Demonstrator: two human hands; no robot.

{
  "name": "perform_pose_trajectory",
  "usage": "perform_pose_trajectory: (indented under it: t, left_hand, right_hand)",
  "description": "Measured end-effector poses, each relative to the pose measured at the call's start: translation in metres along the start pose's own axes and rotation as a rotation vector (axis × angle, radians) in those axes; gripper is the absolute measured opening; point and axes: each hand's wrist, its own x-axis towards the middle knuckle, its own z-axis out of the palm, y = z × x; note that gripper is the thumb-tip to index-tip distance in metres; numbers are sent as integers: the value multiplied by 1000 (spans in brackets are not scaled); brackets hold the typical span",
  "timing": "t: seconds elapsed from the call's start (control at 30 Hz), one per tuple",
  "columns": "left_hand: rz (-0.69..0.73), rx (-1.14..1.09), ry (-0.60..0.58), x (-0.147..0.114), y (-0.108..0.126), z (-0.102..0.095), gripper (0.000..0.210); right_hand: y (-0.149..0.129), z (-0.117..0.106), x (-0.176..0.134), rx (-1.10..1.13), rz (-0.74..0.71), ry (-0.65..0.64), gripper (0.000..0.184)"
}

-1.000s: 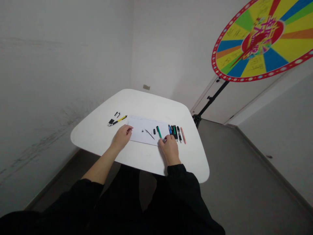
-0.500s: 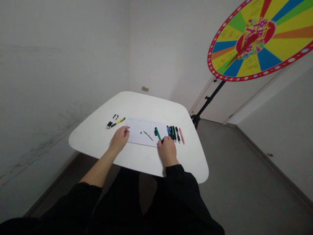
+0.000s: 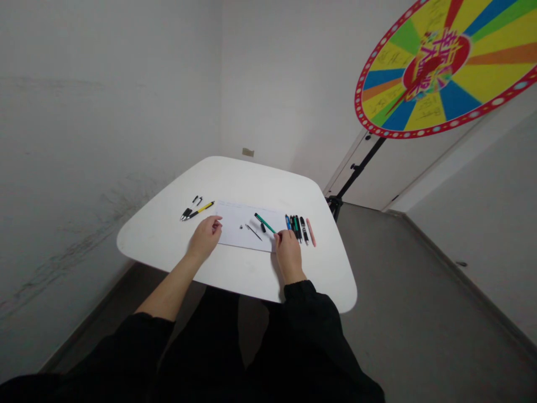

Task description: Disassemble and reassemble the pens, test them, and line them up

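Observation:
My right hand (image 3: 288,254) pinches the near end of a green pen (image 3: 265,222), which slants up to the left over the paper. Beside that pen lies a small black pen cap (image 3: 263,228). On the white sheet of paper (image 3: 235,235) rest a thin dark pen refill (image 3: 254,232) and a tiny dark piece (image 3: 241,226). My left hand (image 3: 205,238) lies at the paper's left edge, its fingers loosely bent and apart, holding nothing.
Right of the paper several pens (image 3: 297,228) lie in a row, ending with a pink pen (image 3: 311,232). A yellow pen (image 3: 201,210) and other pens lie at the left of the white table (image 3: 251,274). A colourful prize wheel (image 3: 436,67) stands on a tripod beyond.
In my right hand the green pen has swung to the left and lies at a flatter slant. The black cap now appears below the pen's barrel. My left hand has stayed in place.

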Motion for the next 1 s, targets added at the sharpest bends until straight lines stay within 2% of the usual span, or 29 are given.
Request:
perform_pose_trajectory:
  t: [0.2, 0.4, 0.63, 0.8, 1.0]
  left_hand:
    - [187, -17, -50, -3, 7, -3, 36]
    - [284, -48, -183, -3, 16, -9, 45]
    - [251, -66, -349, 0, 18, -13, 19]
    - [208, -70, -354, 0, 21, -16, 17]
    - [125, -136, -308, 0, 20, -16, 19]
  right_hand:
    - [-3, 4, 2, 159, -184, -22, 15]
    - [-6, 6, 3, 257, -292, -63, 8]
    - [-7, 5, 3, 279, -304, -73, 11]
    - [-7, 4, 3, 287, -320, -53, 19]
    - [-3, 3, 5, 125, -254, 86, 36]
